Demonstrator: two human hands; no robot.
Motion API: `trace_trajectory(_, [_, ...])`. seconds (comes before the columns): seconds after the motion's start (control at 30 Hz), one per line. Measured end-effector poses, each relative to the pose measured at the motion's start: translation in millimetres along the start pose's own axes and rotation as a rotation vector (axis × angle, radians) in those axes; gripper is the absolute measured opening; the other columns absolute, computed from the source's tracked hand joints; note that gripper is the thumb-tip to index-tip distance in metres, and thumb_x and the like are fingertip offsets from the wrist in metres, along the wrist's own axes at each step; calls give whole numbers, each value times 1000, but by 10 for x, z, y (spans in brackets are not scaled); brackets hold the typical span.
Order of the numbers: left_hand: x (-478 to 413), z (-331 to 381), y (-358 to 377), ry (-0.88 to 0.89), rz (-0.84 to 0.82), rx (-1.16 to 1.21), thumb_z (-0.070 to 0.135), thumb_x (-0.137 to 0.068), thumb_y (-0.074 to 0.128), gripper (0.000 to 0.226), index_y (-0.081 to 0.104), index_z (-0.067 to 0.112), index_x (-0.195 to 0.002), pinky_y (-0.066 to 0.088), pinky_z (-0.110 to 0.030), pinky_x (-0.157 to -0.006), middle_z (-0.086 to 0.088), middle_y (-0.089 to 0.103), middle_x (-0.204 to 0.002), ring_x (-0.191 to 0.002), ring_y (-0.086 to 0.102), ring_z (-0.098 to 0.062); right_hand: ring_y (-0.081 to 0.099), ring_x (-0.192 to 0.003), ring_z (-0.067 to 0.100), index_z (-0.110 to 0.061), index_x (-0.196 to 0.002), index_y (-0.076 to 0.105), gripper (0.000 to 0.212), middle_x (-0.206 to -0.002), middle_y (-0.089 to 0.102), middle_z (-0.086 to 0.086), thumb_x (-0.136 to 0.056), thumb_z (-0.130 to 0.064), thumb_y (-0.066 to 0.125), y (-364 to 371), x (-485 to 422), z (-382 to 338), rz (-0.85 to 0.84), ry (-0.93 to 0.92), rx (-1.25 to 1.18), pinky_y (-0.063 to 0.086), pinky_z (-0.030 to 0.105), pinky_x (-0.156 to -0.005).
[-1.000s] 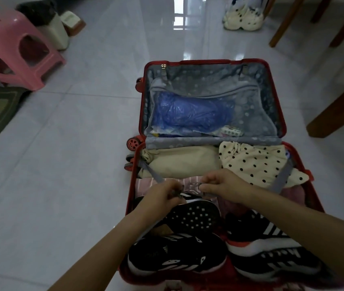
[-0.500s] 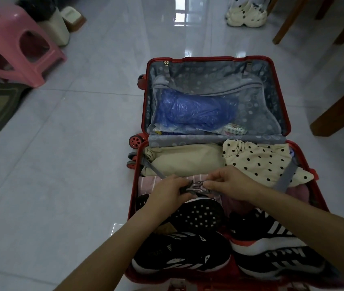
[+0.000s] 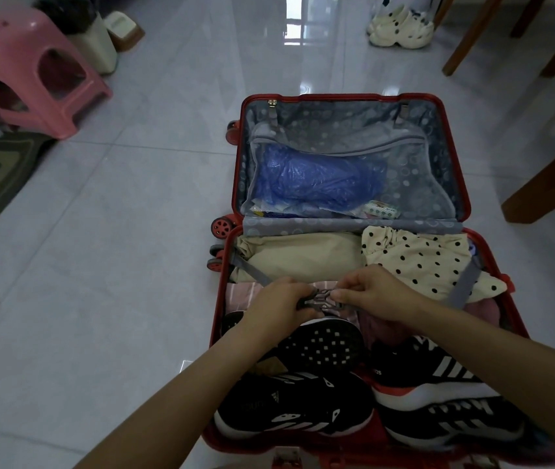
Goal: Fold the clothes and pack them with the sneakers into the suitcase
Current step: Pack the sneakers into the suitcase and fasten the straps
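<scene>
- We saw a red suitcase lying wide open on the pale floor, with its lid flat on the far side.
- A blue bag sat behind the net pocket in the lid.
- The folded clothes lay in the near half: beige ones, a dotted top beside them, and pink cloth just nearer.
- Black sneakers with white stripes filled the near end, touching the clothes.
- The left hand and the right hand met over the middle. Each pinched one side of the gray buckle.
- Gray straps ran out to both sides.
- We could not tell if the buckle was clicked.
</scene>
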State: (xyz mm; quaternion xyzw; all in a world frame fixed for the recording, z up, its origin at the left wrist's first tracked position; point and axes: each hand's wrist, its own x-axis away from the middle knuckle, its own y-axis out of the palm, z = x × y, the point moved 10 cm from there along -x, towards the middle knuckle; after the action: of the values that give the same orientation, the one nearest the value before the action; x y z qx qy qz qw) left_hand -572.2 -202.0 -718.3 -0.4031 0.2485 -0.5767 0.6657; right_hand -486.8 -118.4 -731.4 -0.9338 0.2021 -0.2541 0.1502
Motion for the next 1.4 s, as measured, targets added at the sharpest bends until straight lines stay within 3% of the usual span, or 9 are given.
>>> trace_trajectory(0.23, [-34,47,65,25,-40,-41,42,-86,61,28,63,22,-105,30,-24,-67,8,45,-90,-92,51,-14,59,-57,13,-24,-69,69,15,-63,68,3,-83,-22,70,59,-89,89,-3,1,100,54,42,-67])
trace_trajectory(0.37, [-63,39,113,23,-36,-34,39,-85,61,24,63,21,-100,40,-28,-69,5,47,-90,-89,54,-17,59,-60,8,-27,-67,70,18,-64,69,1,-83,-18,71,82,-117,79,-6,-2,79,51,37,-69])
trace_trajectory(0.53, [-108,9,195,-4,-66,-32,37,-82,62,27,62,21,-104,49,-35,-76,2,54,-97,-91,56,-20,57,-56,-9,-32,-71,66,23,-56,63,-24,-82,-12,71,111,-148,87,-23,5,-6,42,12,-62])
trace_trajectory(0.77, [-182,-15,252,-39,-78,-35,38,-83,61,26,60,23,-104,50,-38,-77,0,57,-98,-93,57,-22,61,-69,-4,-20,-81,73,11,-66,68,-17,-82,-9,70,87,-226,141,-17,19,-13,48,16,-73])
trace_trajectory(0.9, [-220,-22,380,-87,-137,-22,40,-86,62,44,54,25,-126,45,-35,-85,-4,53,-112,-105,52,-22,59,-68,0,-26,-82,70,2,-70,66,-14,-83,-24,70,80,-283,175,-59,16,266,47,19,-68])
trace_trajectory(0.97, [-227,-24,392,-78,-137,1,41,-85,63,51,49,26,-132,41,-30,-88,-3,50,-119,-110,50,-20,59,-74,9,-23,-96,68,17,-77,63,-8,-81,-30,71,-18,-281,260,-65,51,409,46,23,-67])
trace_trajectory(1.07, [-139,-179,285,-82,-79,25,46,-83,65,57,49,24,-133,37,-23,-92,6,47,-126,-114,47,-12,54,-78,9,-23,-104,62,29,-79,55,-13,-78,-32,73,-196,-176,406,-84,67,513,40,17,-62])
trace_trajectory(1.2, [61,-503,253,-93,-71,-21,56,-76,66,59,53,30,-128,36,-22,-95,12,50,-125,-116,43,-6,58,-85,14,-20,-101,62,29,-90,62,-5,-79,-36,72,-402,14,605,-123,77,647,46,27,-73])
trace_trajectory(1.4, [145,-602,397,-89,-116,-99,55,-79,64,49,58,32,-122,41,-25,-91,12,56,-120,-111,48,-8,53,-97,12,-30,-113,57,37,-111,48,-7,-82,-47,65,-471,205,819,-106,83,920,49,31,-79])
